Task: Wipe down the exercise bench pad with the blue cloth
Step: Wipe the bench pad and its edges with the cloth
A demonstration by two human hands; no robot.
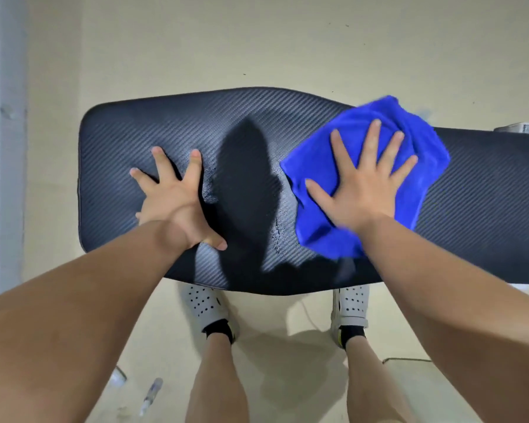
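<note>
Mid-wipe: right hand (361, 190) lies flat, fingers spread, on the blue cloth (376, 169), right of centre on the bench pad (129, 126).

Left hand (177, 193) braces on the bare pad, fingers splayed, holding nothing. To do it well: keep the palm pressing evenly, keep the cloth from bunching, overlap the strokes, and go gently over the cracked patch (277, 236) near the middle.

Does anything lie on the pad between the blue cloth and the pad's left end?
Yes: the left hand rests on the pad there. The blue cloth lies under the right hand. Nothing else is visible between.
</note>
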